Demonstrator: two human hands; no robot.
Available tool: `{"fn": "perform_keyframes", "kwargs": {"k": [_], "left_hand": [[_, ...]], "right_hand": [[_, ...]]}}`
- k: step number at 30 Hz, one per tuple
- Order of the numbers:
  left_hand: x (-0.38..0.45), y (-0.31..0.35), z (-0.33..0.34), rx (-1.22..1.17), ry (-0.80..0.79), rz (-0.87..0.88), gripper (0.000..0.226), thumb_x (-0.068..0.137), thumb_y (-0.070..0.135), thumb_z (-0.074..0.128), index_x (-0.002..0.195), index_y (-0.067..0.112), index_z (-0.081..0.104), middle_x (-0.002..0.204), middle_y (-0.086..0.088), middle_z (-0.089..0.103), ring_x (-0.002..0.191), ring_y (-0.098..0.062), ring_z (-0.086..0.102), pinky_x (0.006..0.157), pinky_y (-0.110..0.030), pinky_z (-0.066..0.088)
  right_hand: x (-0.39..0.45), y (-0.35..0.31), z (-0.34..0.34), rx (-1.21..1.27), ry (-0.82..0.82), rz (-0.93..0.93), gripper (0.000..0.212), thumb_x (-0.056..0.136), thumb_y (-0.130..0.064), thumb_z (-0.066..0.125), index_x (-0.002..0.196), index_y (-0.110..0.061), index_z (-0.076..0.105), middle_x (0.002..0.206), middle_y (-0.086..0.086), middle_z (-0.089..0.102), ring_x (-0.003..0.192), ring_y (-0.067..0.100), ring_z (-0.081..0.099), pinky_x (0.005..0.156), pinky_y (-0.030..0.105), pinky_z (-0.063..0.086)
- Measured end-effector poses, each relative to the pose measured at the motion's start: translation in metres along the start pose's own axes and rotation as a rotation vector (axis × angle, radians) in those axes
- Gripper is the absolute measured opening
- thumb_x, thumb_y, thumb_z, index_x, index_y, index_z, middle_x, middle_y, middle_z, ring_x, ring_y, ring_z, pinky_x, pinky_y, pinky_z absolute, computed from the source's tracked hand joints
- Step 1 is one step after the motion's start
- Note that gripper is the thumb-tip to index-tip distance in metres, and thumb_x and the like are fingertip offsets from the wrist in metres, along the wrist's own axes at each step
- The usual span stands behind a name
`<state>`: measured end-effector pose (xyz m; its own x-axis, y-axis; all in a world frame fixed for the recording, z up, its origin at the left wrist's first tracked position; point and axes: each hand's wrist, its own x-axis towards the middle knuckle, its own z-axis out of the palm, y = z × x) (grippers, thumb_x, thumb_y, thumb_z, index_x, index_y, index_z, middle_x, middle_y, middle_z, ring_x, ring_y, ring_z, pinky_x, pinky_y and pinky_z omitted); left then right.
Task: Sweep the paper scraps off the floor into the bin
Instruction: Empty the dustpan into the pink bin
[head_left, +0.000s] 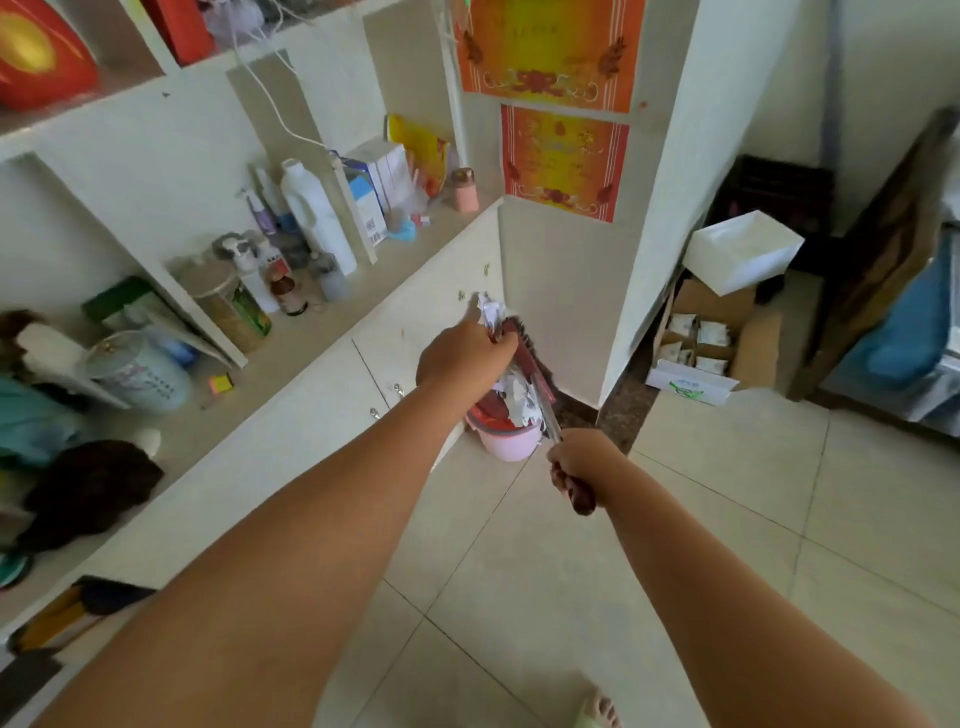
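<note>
Paper scraps (511, 400) are tumbling off our tilted red dustpan (522, 358) into the pink bin (506, 441), which sits on the tiled floor (571, 597) against the white cabinet (322, 410), tucked into the corner by the pillar. We have raised the pan steeply above the bin's mouth so the scraps slide down by their own weight. Our left hand (465, 358) is closed around the pan's upper edge, and a crumpled white piece (491, 312) sticks up just past the knuckles; whether the fingers pinch it or it merely rests there, we cannot tell. Our right hand (576, 467) is wrapped tightly round the dark red handle (582, 496), whose metal shaft runs up toward the pan; we judge this grip steadies the tilt while the left hand steers. Most scraps seem to be over or in the bin, so we judge the task nearly finished. No scraps show on the visible tiles.
</note>
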<state>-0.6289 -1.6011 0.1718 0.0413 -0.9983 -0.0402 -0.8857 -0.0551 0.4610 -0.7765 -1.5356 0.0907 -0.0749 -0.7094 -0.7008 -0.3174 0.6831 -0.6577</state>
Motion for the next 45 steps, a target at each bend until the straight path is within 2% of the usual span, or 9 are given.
{"fn": "perform_keyframes", "kwargs": {"k": [5,10,17,27,29,31,35,40,45], "left_hand": [[0.035,0.008,0.023,0.282,-0.054,0.226,0.045,0.097,0.053,0.042,0.102,0.017,0.068,0.095,-0.006,0.068,0.092,-0.029,0.062,0.071,-0.032,0.043],[0.059,-0.012,0.052,0.461,-0.14,0.431,0.042,0.095,0.054,0.043,0.115,0.024,0.065,0.1,-0.004,0.068,0.089,-0.031,0.065,0.067,-0.03,0.043],[0.045,-0.067,0.07,0.535,-0.236,0.562,0.042,0.098,0.053,0.04,0.122,0.023,0.058,0.096,-0.008,0.07,0.087,-0.033,0.066,0.063,-0.03,0.042],[0.029,-0.136,0.073,0.595,-0.334,0.486,0.046,0.096,0.054,0.043,0.133,0.026,0.049,0.093,0.001,0.071,0.084,-0.024,0.067,0.068,-0.03,0.046],[0.027,-0.146,0.067,0.522,-0.385,0.372,0.064,0.094,0.053,0.051,0.15,0.031,0.03,0.1,-0.003,0.071,0.091,-0.025,0.067,0.074,-0.031,0.048],[0.025,-0.153,0.066,0.443,-0.458,0.198,0.084,0.09,0.051,0.06,0.154,0.019,0.016,0.103,-0.007,0.069,0.094,-0.027,0.066,0.074,-0.032,0.046],[0.025,-0.173,0.064,0.431,-0.503,-0.001,0.056,0.084,0.051,0.068,0.113,0.007,0.051,0.104,-0.007,0.067,0.095,-0.025,0.064,0.072,-0.03,0.046],[0.026,-0.185,0.069,0.533,-0.39,0.009,0.036,0.097,0.041,0.053,0.11,0.009,0.061,0.103,-0.006,0.067,0.096,-0.026,0.065,0.074,-0.03,0.048],[0.033,-0.177,0.071,0.571,-0.212,0.105,0.027,0.099,0.035,0.048,0.105,0.01,0.059,0.094,-0.007,0.069,0.088,-0.029,0.068,0.066,-0.03,0.045]], "right_hand": [[0.037,-0.005,-0.006,0.381,-0.044,0.078,0.015,0.092,0.005,0.039,0.084,-0.006,0.046,0.059,0.009,0.043,0.034,0.013,0.04,0.035,0.017,0.035],[0.066,-0.001,-0.004,0.634,-0.075,0.112,0.022,0.095,0.001,0.037,0.081,-0.014,0.041,0.061,0.004,0.038,0.041,0.009,0.036,0.033,0.015,0.031],[0.075,-0.002,-0.018,0.594,-0.077,0.124,0.023,0.096,0.003,0.034,0.081,-0.014,0.04,0.059,0.004,0.036,0.031,0.005,0.036,0.029,0.015,0.028],[0.056,-0.033,-0.047,0.33,-0.102,0.245,0.024,0.097,0.003,0.031,0.078,-0.009,0.04,0.06,0.005,0.036,0.023,0.007,0.034,0.028,0.013,0.029],[0.05,-0.031,-0.044,0.127,-0.082,0.197,0.025,0.095,0.006,0.032,0.074,-0.006,0.039,0.055,0.006,0.038,0.025,0.01,0.036,0.032,0.019,0.03],[0.047,-0.026,-0.038,-0.024,-0.053,0.113,0.025,0.092,0.009,0.035,0.072,-0.005,0.039,0.052,0.008,0.041,0.036,0.017,0.039,0.04,0.026,0.032],[0.046,-0.015,-0.029,-0.124,-0.009,0.094,0.018,0.089,0.006,0.044,0.075,-0.005,0.047,0.055,0.012,0.047,0.043,0.021,0.042,0.043,0.03,0.036],[0.041,0.002,-0.015,0.028,-0.001,0.093,0.025,0.089,0.011,0.042,0.111,0.012,0.055,0.058,0.013,0.044,0.036,0.017,0.037,0.037,0.023,0.034],[0.039,-0.002,-0.001,0.062,0.004,0.068,0.021,0.088,0.01,0.042,0.084,-0.001,0.059,0.056,0.011,0.043,0.036,0.016,0.037,0.034,0.02,0.033]]}}
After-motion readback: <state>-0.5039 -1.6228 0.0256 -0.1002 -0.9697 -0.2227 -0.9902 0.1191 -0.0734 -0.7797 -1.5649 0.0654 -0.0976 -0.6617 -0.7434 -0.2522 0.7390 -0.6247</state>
